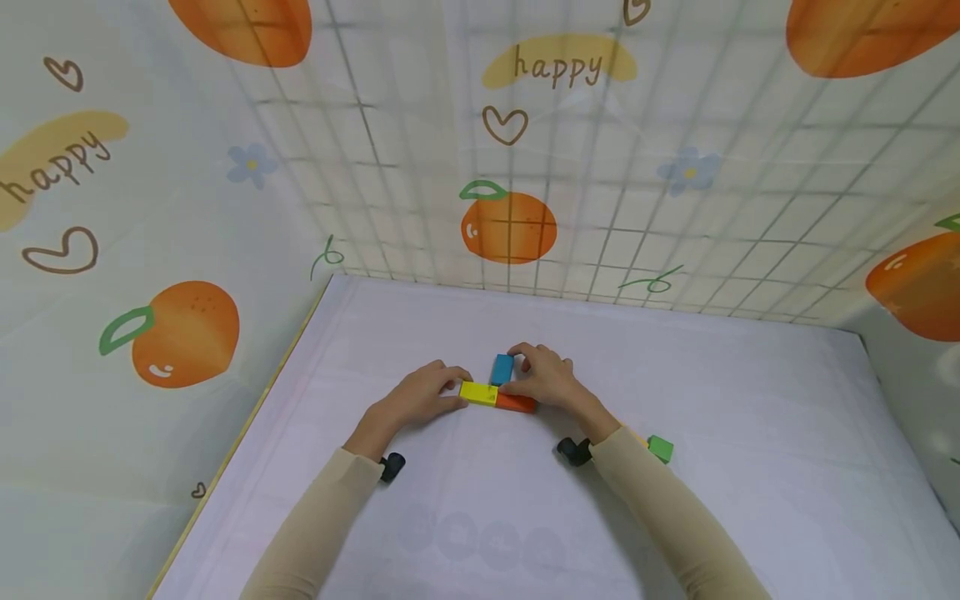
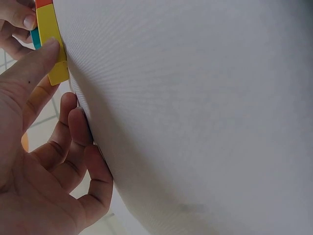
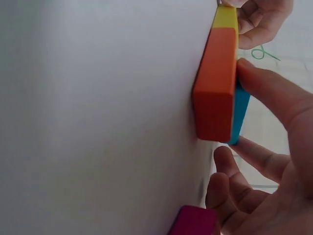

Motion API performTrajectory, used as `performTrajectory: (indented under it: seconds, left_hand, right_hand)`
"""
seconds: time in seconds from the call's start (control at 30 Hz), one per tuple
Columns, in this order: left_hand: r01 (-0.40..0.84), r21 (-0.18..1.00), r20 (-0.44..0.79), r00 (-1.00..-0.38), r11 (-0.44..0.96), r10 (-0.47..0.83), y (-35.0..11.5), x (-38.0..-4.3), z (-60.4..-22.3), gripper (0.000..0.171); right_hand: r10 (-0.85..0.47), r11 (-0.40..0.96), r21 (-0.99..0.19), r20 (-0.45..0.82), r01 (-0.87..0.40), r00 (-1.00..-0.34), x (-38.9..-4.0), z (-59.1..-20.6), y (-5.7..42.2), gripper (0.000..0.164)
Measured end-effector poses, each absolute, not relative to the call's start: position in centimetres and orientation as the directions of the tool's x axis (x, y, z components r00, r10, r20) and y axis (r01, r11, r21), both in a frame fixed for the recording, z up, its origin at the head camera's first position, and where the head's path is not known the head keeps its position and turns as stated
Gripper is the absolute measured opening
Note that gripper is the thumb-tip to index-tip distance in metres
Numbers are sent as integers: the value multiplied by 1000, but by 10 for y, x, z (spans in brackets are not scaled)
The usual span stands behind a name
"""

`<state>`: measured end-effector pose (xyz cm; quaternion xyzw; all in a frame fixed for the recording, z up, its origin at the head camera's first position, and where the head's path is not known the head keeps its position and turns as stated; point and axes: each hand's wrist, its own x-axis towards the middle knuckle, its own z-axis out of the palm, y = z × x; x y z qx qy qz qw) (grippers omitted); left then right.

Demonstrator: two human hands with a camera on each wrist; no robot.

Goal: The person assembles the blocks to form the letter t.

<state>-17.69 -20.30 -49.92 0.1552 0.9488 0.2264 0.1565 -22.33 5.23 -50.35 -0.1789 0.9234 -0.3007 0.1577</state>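
A yellow block (image 1: 477, 393) and an orange-red block (image 1: 517, 403) lie end to end on the table. My left hand (image 1: 423, 393) pinches the yellow block near its left end, thumb on the near side and index finger on the far side. Behind the pair, a blue block (image 1: 502, 369) extends away from where they meet. My right hand (image 1: 551, 377) holds the blue block between thumb and index finger, the thumb by the junction and the index at the far end. In the right wrist view the orange-red block partly hides the blue one.
A green block (image 1: 661, 448) lies to the right, with a yellow-orange piece (image 1: 637, 437) beside it, partly behind my right forearm. The right wrist view shows a magenta block (image 3: 194, 221) near my right hand. A patterned cloth wall (image 1: 420, 225) rises behind the white table (image 1: 787, 467).
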Motion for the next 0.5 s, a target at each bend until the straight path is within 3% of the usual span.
performTrajectory:
  seconds: [0.5]
  left_hand:
    - [231, 486, -216, -903, 843, 372, -203, -174, -496, 40]
  right_hand:
    - [-433, 753, -614, -190, -238, -881, -224, -502, 51, 67]
